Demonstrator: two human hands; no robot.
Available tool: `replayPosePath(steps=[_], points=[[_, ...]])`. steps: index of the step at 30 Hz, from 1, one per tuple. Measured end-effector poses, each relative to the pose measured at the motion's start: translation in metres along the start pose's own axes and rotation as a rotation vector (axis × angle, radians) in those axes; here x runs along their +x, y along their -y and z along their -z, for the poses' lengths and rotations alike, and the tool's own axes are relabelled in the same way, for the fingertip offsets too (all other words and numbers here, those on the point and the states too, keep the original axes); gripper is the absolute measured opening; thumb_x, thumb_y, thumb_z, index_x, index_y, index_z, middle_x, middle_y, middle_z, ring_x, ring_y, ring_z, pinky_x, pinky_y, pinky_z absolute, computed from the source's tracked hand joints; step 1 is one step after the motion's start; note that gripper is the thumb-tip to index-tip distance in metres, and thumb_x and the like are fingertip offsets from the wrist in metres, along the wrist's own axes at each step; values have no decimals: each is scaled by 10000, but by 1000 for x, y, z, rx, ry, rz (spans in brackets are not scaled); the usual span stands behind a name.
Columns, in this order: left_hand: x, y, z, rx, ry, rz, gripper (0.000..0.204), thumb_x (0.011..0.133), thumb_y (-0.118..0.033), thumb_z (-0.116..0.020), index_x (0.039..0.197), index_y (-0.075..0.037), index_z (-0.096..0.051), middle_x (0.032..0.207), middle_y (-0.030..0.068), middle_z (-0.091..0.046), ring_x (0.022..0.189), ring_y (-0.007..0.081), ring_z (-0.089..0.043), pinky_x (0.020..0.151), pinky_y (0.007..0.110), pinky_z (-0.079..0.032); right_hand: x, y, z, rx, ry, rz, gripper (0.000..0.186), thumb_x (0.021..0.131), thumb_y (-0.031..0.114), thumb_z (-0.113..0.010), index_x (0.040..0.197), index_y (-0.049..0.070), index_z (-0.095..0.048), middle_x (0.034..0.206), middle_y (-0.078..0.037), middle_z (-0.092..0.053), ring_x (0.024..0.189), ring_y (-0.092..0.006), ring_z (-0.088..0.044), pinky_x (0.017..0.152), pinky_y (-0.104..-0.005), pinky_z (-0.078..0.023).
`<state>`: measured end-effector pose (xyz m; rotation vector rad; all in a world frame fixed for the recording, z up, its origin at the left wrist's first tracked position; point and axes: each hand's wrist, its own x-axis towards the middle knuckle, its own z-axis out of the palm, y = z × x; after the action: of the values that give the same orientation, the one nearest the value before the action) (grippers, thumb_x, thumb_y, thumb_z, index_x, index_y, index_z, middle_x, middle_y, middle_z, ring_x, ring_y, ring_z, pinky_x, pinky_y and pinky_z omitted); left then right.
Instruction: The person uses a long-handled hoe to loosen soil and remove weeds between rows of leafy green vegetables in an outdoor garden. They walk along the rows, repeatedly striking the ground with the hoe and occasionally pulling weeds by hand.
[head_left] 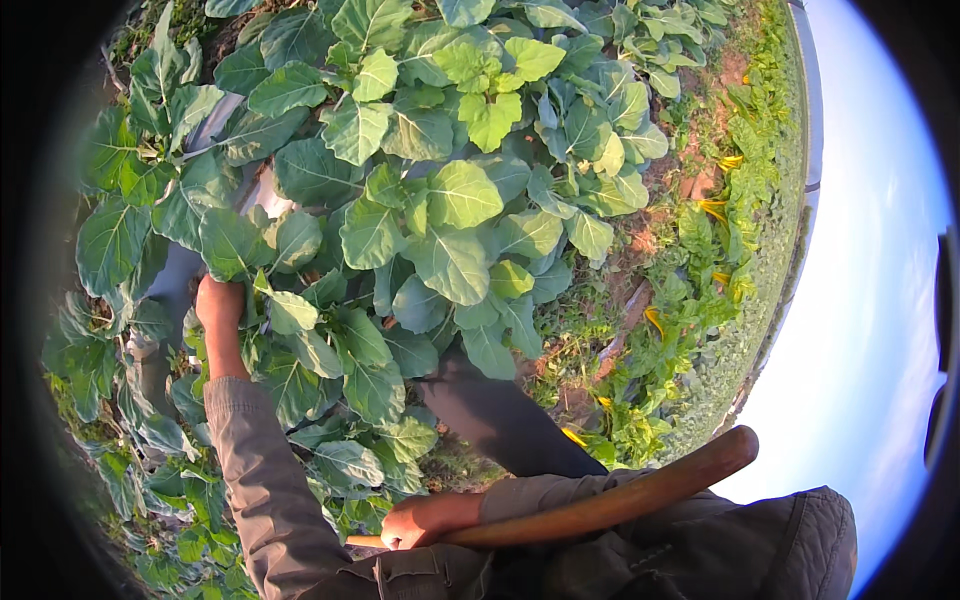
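My left hand (218,300) reaches into a leafy green plant (232,240), its fingers hidden behind the leaves, so what they grip cannot be seen. My right hand (425,520), lower down and close to my body, is closed around a curved wooden handle (610,505). The handle's thick rounded end points up to the right, past my forearm; its other end runs out of sight beyond my fist, and no tool head shows. Broad grey-green leaves (450,260) crowd the space ahead of both hands.
More leafy plants (350,465) stand beside my left sleeve. Pale sheeting (175,275) shows between stems at the left. My dark trouser leg (500,415) is near the plants. Toward the right lie bare reddish soil (705,185) and a row of plants with yellow parts (735,165).
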<state>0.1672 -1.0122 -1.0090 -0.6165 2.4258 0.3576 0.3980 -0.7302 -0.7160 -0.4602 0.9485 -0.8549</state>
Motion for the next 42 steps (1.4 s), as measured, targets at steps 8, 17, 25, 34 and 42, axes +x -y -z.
replayPosePath(steps=[8, 17, 25, 34, 42], points=[[-132, -33, 90, -474, -505, -77, 197, 1054, -211, -619, 1066, -38, -714, 988, 153, -717, 816, 357, -683, 747, 433, -544, 0, 13, 12, -15, 5, 22, 237, 883, 242, -742, 1061, 85, -743, 1038, -111, -741, 961, -301, -721, 809, -420, -545], [-188, 85, 11, -12, -11, 156, 195, 873, -107, -669, 1051, -31, -685, 1109, 190, -665, 937, 412, -724, 807, 516, -594, 18, 3, 10, 157, 56, 93, 323, 914, 248, -744, 1161, 40, -722, 1010, -154, -736, 935, -307, -715, 818, -426, -542], [-28, 139, -36, 53, 96, 224, 496, 975, -265, -632, 1428, -63, -615, 1525, 211, -573, 1071, 354, -760, 868, 465, -621, 38, 10, -4, 256, 17, -67, 251, 932, 246, -686, 1094, 64, -747, 912, -101, -742, 860, -269, -677, 791, -402, -521], [-94, 150, -41, -97, 63, 198, 219, 875, -250, -735, 969, -57, -778, 1021, 206, -782, 995, 382, -765, 829, 501, -607, 34, 14, -8, 184, 20, 15, 240, 925, 176, -694, 1109, 24, -722, 905, -115, -754, 809, -254, -698, 744, -383, -533], [-250, 189, 42, -871, -602, 273, 223, 1036, -201, -677, 1127, -6, -618, 884, 153, -704, 762, 214, -702, 661, 388, -551, 31, 29, 6, 363, 69, -105, 385, 979, 153, -717, 1329, 13, -639, 1155, -155, -768, 1058, -242, -740, 925, -385, -567]])
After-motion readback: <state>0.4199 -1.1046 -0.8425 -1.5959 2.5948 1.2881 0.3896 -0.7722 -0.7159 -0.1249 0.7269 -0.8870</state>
